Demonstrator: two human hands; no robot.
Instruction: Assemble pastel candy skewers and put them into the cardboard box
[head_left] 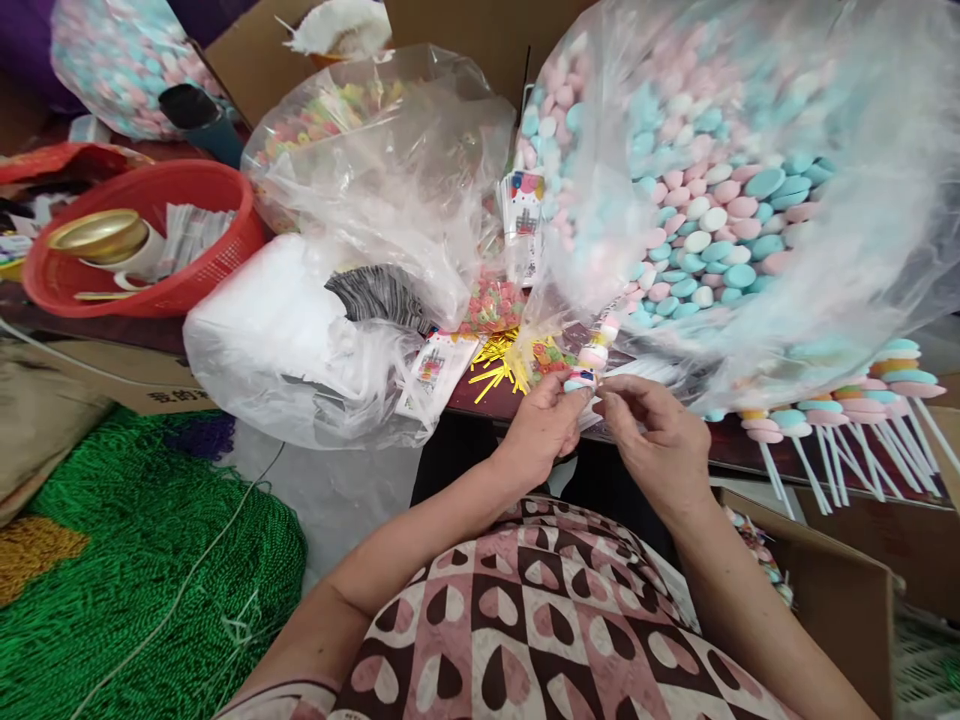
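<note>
My left hand [546, 425] is closed around the near end of a marshmallow skewer [598, 345], a stack of pink, white and pale blue pieces that seems to be in a clear wrapper. It slants away from me over the table edge. My right hand [660, 430] is pinched at that same near end, fingertips almost touching the left. What lies between its fingers is too small to make out. Just beyond the left hand are gold twist ties [495, 365] and colourful gummy rings [551, 357].
A large clear bag of marshmallows [705, 230] stands at the back right. Finished marshmallow sticks [847, 405] overhang the right table edge. Left are a bag of white wrappers [262, 330], printed cards [439, 370] and a red basket [247, 215]. Green cord [172, 560] lies below; an open carton [832, 590] stands lower right.
</note>
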